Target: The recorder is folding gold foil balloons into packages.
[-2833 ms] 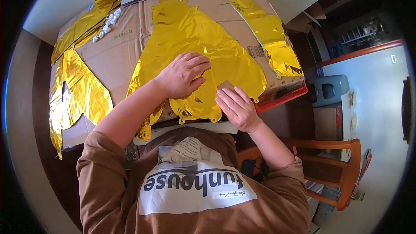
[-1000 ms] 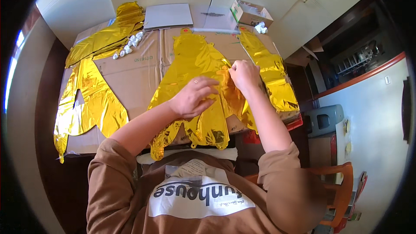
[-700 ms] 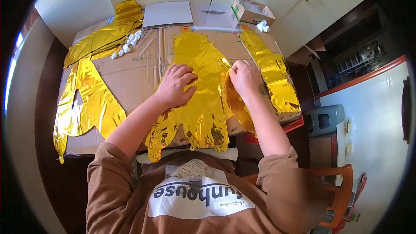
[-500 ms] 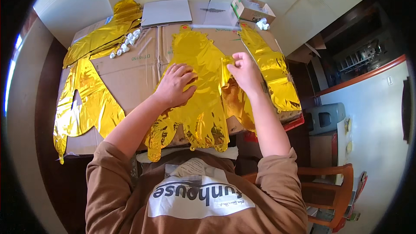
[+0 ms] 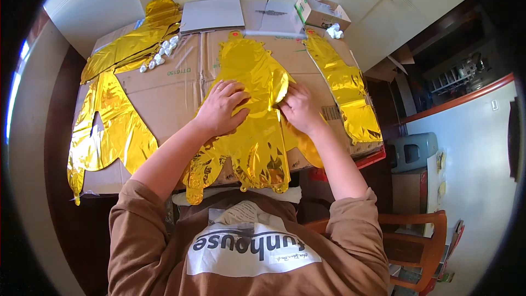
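A flat gold foil balloon (image 5: pixel 249 68) lies in the middle of a cardboard surface. My left hand (image 5: pixel 223 108) rests on its left part, fingers slightly bent and thumb apart. At the right side my right hand (image 5: pixel 298 107) has closed its fingers on the foil's edge, which is lifted and curls over with its paler side showing. Part of the foil runs beneath my right wrist. What lies under my left palm is hidden.
More flat gold foil balloons lie at the left (image 5: pixel 118 126) and right (image 5: pixel 342 90). Small white bundles (image 5: pixel 160 55), a white rectangular sheet (image 5: pixel 212 15) and an open box (image 5: pixel 322 13) are towards the back. A wooden chair (image 5: pixel 422 241) stands at my right.
My right hand has moved down and slightly left, turning its fingers toward the foil. The rolled, raised fold it held is now a broader curled edge. My left hand stays put.
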Demonstrator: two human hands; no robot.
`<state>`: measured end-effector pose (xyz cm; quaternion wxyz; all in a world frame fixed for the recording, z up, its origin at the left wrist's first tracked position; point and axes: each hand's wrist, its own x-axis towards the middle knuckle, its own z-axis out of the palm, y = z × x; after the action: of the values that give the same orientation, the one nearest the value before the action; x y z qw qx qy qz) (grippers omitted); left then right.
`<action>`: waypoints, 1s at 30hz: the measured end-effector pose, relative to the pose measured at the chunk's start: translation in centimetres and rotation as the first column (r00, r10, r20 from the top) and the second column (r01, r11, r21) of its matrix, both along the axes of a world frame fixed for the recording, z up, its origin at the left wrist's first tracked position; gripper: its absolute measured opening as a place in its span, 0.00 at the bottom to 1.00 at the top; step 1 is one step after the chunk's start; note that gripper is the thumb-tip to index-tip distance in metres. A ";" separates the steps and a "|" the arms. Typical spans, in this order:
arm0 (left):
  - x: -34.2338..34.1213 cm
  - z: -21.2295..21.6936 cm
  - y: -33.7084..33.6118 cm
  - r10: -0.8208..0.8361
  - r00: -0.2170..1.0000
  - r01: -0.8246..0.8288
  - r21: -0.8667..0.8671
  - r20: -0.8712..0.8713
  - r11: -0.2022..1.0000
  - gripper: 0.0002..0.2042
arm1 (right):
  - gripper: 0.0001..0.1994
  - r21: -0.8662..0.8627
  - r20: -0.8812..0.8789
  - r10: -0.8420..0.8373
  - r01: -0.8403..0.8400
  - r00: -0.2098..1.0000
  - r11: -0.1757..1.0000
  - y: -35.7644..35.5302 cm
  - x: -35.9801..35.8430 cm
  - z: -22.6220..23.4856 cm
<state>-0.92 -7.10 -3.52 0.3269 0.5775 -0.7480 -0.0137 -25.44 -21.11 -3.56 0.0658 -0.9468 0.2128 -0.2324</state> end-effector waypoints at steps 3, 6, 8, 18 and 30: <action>0.0 0.2 -0.1 -0.009 1.000 0.009 -0.016 -0.001 1.000 0.19 | 0.16 -0.046 0.007 0.033 -0.033 0.999 0.998 0.6 0.4 -0.3; 0.0 0.2 0.0 -0.007 1.000 0.007 -0.036 -0.002 0.999 0.18 | 0.17 -0.084 -0.034 0.036 -0.039 0.999 0.996 0.8 0.5 0.1; 0.1 0.1 0.0 -0.012 1.000 0.010 -0.061 -0.028 0.998 0.17 | 0.17 -0.101 -0.065 0.041 -0.048 0.997 0.994 0.9 0.5 0.3; -1.3 2.8 -4.3 -0.160 0.986 0.164 -0.152 0.043 0.975 0.14 | 0.16 -0.122 -0.112 0.060 -0.074 0.992 0.990 0.7 0.6 1.1; -1.5 -0.5 -7.4 -0.162 0.978 0.142 -0.148 -0.133 0.979 0.14 | 0.16 -0.039 -0.065 0.080 -0.083 0.995 0.996 0.3 0.6 1.0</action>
<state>-2.44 -14.45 -4.01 0.4175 0.4920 -0.7635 -0.0288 -24.85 -20.80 -2.60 0.0487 -0.9627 0.1711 -0.2038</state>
